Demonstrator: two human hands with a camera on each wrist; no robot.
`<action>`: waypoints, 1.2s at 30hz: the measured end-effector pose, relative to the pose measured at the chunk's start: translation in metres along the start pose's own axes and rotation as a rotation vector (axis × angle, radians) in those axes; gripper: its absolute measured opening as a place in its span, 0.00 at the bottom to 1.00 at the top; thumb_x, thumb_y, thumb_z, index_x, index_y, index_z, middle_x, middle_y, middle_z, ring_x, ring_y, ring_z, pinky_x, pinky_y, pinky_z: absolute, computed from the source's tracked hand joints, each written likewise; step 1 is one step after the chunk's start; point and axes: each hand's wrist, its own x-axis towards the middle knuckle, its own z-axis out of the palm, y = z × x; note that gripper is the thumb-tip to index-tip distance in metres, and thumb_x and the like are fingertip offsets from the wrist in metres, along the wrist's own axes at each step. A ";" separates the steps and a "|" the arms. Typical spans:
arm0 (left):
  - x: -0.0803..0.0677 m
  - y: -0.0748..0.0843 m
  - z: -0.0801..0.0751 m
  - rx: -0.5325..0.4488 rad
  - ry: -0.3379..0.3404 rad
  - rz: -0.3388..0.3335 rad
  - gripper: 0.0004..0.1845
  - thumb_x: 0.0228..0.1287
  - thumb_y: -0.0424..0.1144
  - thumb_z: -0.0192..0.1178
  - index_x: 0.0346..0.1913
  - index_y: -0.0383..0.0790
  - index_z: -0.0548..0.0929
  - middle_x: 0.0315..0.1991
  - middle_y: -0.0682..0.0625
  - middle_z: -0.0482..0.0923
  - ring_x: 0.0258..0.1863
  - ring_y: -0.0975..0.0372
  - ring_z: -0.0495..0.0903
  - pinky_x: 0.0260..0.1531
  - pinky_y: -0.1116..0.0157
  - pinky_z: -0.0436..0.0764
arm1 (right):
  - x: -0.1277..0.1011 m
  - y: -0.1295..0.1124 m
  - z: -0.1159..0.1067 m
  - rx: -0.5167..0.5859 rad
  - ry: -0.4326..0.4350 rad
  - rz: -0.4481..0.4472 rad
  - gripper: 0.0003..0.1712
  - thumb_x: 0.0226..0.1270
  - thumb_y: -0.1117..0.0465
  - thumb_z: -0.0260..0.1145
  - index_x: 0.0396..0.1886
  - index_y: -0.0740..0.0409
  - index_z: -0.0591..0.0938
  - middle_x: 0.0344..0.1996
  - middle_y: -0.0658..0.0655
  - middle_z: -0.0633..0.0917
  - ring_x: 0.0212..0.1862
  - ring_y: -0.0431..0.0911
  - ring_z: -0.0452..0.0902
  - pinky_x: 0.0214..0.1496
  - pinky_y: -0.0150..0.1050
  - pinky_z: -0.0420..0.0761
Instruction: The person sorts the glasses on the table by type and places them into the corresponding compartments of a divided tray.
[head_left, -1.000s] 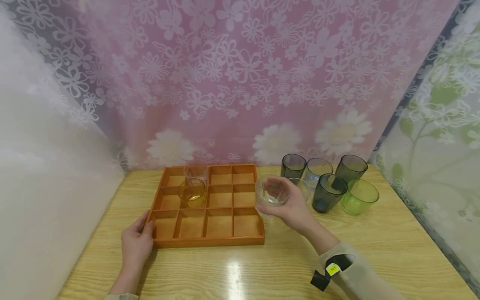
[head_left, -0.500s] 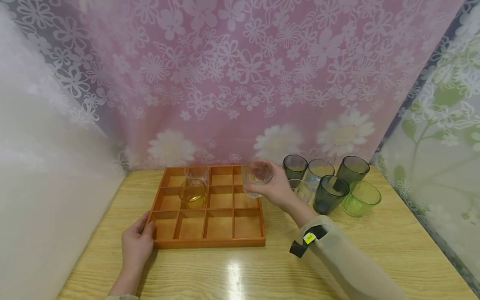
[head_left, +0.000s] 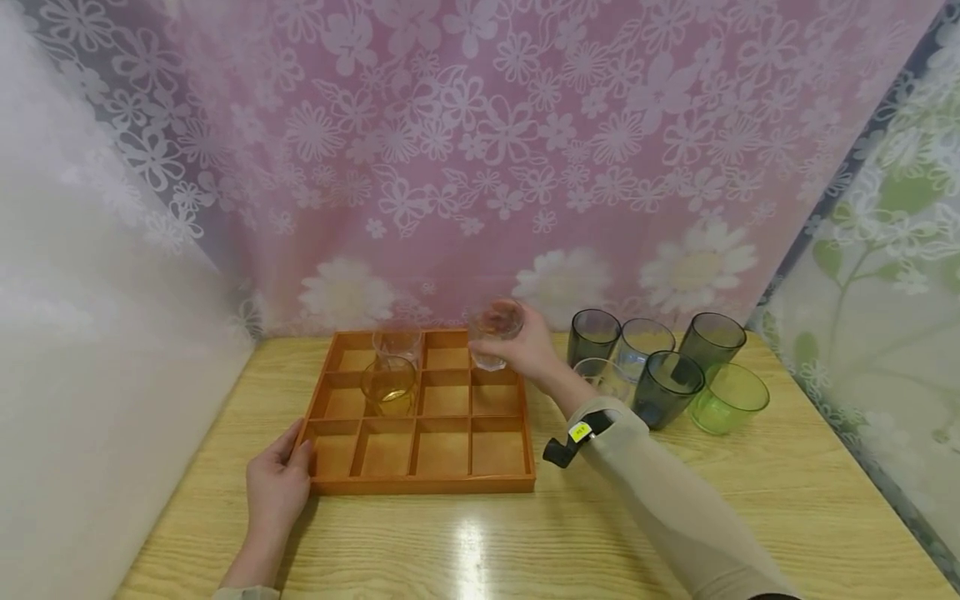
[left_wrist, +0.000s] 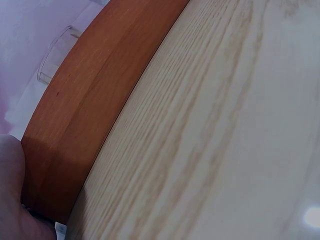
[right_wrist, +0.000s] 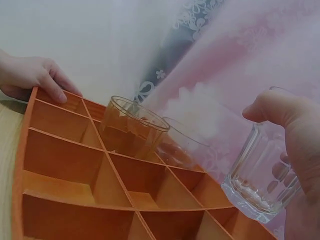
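My right hand (head_left: 528,346) grips a clear drinking glass (right_wrist: 262,182), thumb on one side and fingers round the other. In the head view the glass overlaps the back right compartment of an orange-brown wooden divided tray (head_left: 420,485); the right wrist view has its thick base close over the dividers. My left hand (head_left: 277,483) holds the tray's left side near the front corner, thumb at the rim. An amber glass (head_left: 388,387) stands in the middle row, second compartment from the left. Behind it, a clear glass (head_left: 397,342) sits in the back row.
Right of the tray stand several glasses: smoky grey tumblers (head_left: 667,392), a pale blue one (head_left: 645,346), a clear one (head_left: 600,379) partly behind my right forearm, and a green one (head_left: 727,400). A pink floral curtain (head_left: 450,167) hangs behind the wood-grain table (head_left: 375,550).
My right hand has carried the clear glass left and toward the back, from beside the tray to over its back right part. The left hand stays on the tray.
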 end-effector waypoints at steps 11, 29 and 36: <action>-0.002 0.002 -0.003 0.001 -0.004 -0.008 0.22 0.76 0.26 0.60 0.70 0.28 0.78 0.66 0.33 0.76 0.68 0.47 0.73 0.50 0.84 0.71 | 0.031 0.022 0.025 0.031 0.007 0.033 0.46 0.58 0.68 0.83 0.73 0.72 0.70 0.63 0.70 0.80 0.62 0.60 0.80 0.65 0.50 0.81; -0.001 0.001 -0.002 -0.004 0.001 -0.002 0.22 0.76 0.26 0.60 0.70 0.28 0.78 0.65 0.33 0.77 0.68 0.48 0.74 0.49 0.84 0.72 | 0.049 0.037 0.067 0.027 0.001 0.052 0.49 0.57 0.61 0.86 0.74 0.67 0.71 0.63 0.66 0.81 0.62 0.59 0.78 0.62 0.50 0.82; 0.000 0.000 0.000 -0.015 0.001 -0.004 0.22 0.76 0.26 0.59 0.70 0.28 0.78 0.65 0.33 0.77 0.67 0.48 0.74 0.49 0.84 0.73 | 0.046 0.043 0.072 0.042 -0.007 0.045 0.49 0.57 0.66 0.85 0.75 0.70 0.69 0.65 0.71 0.78 0.63 0.62 0.79 0.64 0.53 0.81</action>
